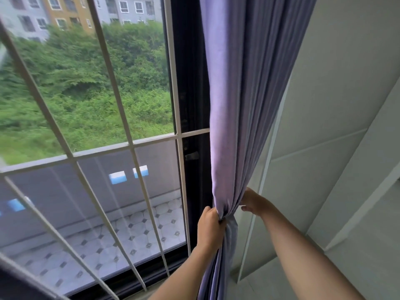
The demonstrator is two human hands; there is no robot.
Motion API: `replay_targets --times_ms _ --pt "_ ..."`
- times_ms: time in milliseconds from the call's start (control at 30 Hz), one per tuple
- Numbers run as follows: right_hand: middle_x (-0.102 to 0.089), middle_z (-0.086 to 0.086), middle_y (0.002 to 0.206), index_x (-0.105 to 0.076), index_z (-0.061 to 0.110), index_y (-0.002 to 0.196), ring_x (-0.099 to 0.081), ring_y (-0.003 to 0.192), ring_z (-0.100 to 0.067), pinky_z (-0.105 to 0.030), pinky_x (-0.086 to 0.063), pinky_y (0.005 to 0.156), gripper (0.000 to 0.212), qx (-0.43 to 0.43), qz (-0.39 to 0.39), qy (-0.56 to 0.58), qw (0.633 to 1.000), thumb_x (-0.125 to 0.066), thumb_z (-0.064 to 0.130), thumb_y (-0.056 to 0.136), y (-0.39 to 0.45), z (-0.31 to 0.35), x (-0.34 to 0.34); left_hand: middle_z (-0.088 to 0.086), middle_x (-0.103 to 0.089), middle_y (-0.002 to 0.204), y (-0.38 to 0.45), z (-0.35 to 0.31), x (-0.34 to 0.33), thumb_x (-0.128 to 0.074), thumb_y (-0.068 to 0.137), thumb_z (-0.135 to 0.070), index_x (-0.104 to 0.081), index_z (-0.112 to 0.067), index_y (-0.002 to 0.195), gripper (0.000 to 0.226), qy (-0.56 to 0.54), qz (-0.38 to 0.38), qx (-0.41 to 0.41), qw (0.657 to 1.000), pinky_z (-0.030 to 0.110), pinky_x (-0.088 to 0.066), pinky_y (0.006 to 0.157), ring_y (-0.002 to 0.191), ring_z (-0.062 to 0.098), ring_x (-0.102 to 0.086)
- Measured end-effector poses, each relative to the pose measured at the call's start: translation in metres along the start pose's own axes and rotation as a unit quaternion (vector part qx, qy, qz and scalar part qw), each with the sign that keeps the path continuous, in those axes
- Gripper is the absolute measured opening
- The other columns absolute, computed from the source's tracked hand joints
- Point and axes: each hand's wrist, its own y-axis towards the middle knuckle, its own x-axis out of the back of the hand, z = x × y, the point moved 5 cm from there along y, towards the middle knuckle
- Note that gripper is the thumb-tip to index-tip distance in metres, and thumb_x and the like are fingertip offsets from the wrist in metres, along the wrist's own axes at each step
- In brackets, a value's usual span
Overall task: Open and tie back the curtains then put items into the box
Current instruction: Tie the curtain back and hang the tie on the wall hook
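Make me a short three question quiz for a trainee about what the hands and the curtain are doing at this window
1. True or false: the purple curtain is spread across the whole window.
2. Which hand grips the gathered curtain on the window side? A) left hand B) right hand
3. Fill in: the right hand reaches around the curtain on the side of the ______.

Key
1. False; it is bunched at the window's right edge.
2. A
3. wall
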Motion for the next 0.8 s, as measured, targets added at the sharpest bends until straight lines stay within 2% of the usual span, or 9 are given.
replay_targets --times_ms 33,100,167,300,467,567,633,700,800 --pt "-0.054 -0.002 0.082 -0.057 0.013 0.095 -0.051 0.08 -0.016 -0.026 -0.04 0.064 0.017 -0.012 0.001 -0.022 1.0 -0.052 -0.001 0.088 0.003 0.001 0.001 0.008 -0.052 0.073 0.0 0.0 0.0 -0.054 0.078 0.001 -0.053 -0.004 0.069 0.01 0.001 0.001 -0.002 1.0 0.039 -0.043 0.064 0.074 0.022 -0.045" --pt "-0.048 0.003 0.072 -0.05 0.021 0.077 -0.046 0.062 -0.011 -0.023 -0.038 0.056 0.03 -0.041 0.005 -0.048 0.998 -0.048 -0.005 0.09 0.008 -0.001 0.002 0.008 -0.053 0.074 0.0 0.001 -0.001 -0.055 0.08 0.0 -0.054 -0.002 0.071 0.009 0.001 0.003 -0.005 1.0 0.039 -0.043 0.065 0.076 0.022 -0.045" --pt "-0.035 0.001 0.06 -0.039 0.02 0.067 -0.03 0.051 -0.011 -0.024 -0.024 0.047 0.03 -0.061 0.007 -0.044 0.997 -0.043 -0.004 0.084 0.006 -0.001 0.0 0.007 -0.054 0.075 0.0 0.002 -0.003 -0.056 0.081 -0.001 -0.056 -0.002 0.073 0.008 -0.003 0.002 -0.008 1.0 0.038 -0.044 0.065 0.076 0.02 -0.046" --pt "-0.032 -0.001 0.053 -0.04 0.018 0.064 -0.027 0.051 -0.012 -0.025 -0.023 0.051 0.02 -0.059 -0.009 0.113 0.992 -0.047 0.002 0.074 0.002 -0.013 -0.002 0.007 -0.054 0.075 0.002 0.007 -0.007 -0.056 0.082 -0.002 -0.055 -0.002 0.071 0.011 -0.027 0.004 0.012 1.0 0.039 -0.046 0.065 0.076 0.021 -0.048" --pt "-0.045 0.0 0.052 -0.057 0.015 0.058 -0.04 0.055 -0.014 -0.023 -0.036 0.061 0.028 -0.082 -0.048 0.461 0.882 -0.055 0.0 0.081 0.0 -0.061 -0.02 0.003 -0.054 0.068 0.002 0.008 -0.008 -0.054 0.079 0.002 -0.04 -0.024 0.06 0.035 -0.087 -0.01 0.041 0.995 0.022 -0.036 0.057 0.074 0.017 -0.043" --pt "-0.062 0.001 0.064 -0.068 0.016 0.077 -0.055 0.065 -0.011 -0.023 -0.039 0.067 0.022 -0.044 -0.078 0.519 0.85 -0.052 0.001 0.08 -0.007 -0.07 -0.022 0.0 -0.049 0.066 0.002 0.006 -0.011 -0.054 0.077 0.002 -0.041 -0.023 0.062 0.032 -0.103 0.001 0.052 0.993 0.022 -0.034 0.055 0.071 0.018 -0.043" --pt "-0.069 0.0 0.082 -0.069 0.016 0.089 -0.061 0.078 -0.011 -0.026 -0.042 0.073 0.028 -0.004 -0.111 0.534 0.838 -0.049 -0.002 0.079 -0.011 -0.072 -0.01 0.002 -0.051 0.065 0.005 0.01 -0.011 -0.055 0.076 0.0 -0.046 -0.017 0.062 0.024 -0.104 0.009 0.06 0.993 0.03 -0.039 0.053 0.068 0.021 -0.046" --pt "-0.061 -0.003 0.074 -0.059 0.015 0.072 -0.055 0.074 -0.017 -0.029 -0.044 0.077 0.029 0.037 -0.116 0.574 0.81 -0.042 -0.008 0.077 -0.014 -0.07 0.006 0.009 -0.056 0.068 0.008 0.017 -0.01 -0.056 0.075 -0.001 -0.052 -0.007 0.068 0.01 -0.097 0.009 0.065 0.993 0.043 -0.045 0.057 0.071 0.028 -0.052" --pt "-0.054 -0.006 0.067 -0.051 0.016 0.057 -0.057 0.066 -0.021 -0.031 -0.049 0.075 0.033 0.081 -0.078 0.644 0.756 -0.043 -0.003 0.082 -0.026 -0.06 0.022 0.013 -0.059 0.073 0.008 0.021 -0.009 -0.057 0.076 -0.002 -0.054 -0.002 0.074 0.004 -0.101 0.007 0.074 0.992 0.041 -0.046 0.057 0.073 0.029 -0.054"
